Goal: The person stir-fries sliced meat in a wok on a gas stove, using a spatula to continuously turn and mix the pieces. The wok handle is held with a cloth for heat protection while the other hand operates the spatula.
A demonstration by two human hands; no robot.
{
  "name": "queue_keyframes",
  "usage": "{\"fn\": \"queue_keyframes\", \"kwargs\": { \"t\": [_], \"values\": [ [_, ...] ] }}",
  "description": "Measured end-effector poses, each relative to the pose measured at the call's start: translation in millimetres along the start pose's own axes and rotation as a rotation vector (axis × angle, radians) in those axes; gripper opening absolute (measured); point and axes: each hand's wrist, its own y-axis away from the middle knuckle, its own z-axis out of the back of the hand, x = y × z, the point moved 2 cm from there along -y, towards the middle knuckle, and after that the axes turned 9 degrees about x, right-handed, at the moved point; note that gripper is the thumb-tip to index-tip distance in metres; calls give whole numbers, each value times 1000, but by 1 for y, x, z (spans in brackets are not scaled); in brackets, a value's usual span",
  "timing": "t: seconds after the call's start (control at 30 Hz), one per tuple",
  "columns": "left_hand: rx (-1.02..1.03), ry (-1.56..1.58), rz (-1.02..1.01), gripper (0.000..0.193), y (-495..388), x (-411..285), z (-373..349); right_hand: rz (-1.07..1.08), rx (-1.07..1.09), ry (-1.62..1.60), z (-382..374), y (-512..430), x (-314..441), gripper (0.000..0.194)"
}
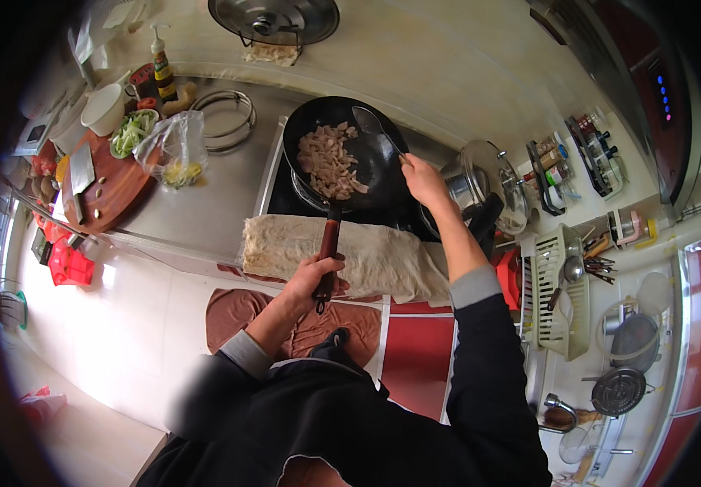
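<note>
A black wok (pixel 381 176) sits on the stove, tipped a little, with sliced meat (pixel 328 159) heaped on its left side. The meat looks pale pinkish brown. My left hand (pixel 317 277) grips the wok's dark red-brown handle (pixel 330 240). In my right hand (pixel 425 182) is a metal spatula (pixel 367 120), held near the wok's right rim. Its blade rests over the upper right of the wok, apart from the meat. The lower part of the spatula's handle is hidden inside my fist.
A round wooden cutting board (pixel 125 195) with a cleaver (pixel 81 170) lies left, beside sliced greens (pixel 130 134) and a plastic bag (pixel 174 146). A steel pot (pixel 463 182) stands right of the wok. Beige cloth (pixel 381 259) covers the counter's front edge. A lid (pixel 274 18) hangs above.
</note>
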Motion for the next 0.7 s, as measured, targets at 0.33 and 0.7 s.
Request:
{"fn": "queue_keyframes", "kwargs": {
  "t": [0.33,0.7],
  "values": [
    [40,0,16,34,-2,1,6,275,173,509,65,60,56,32],
    [39,-13,6,36,2,-5,-4,106,163,358,61,77,52,38]
  ]
}}
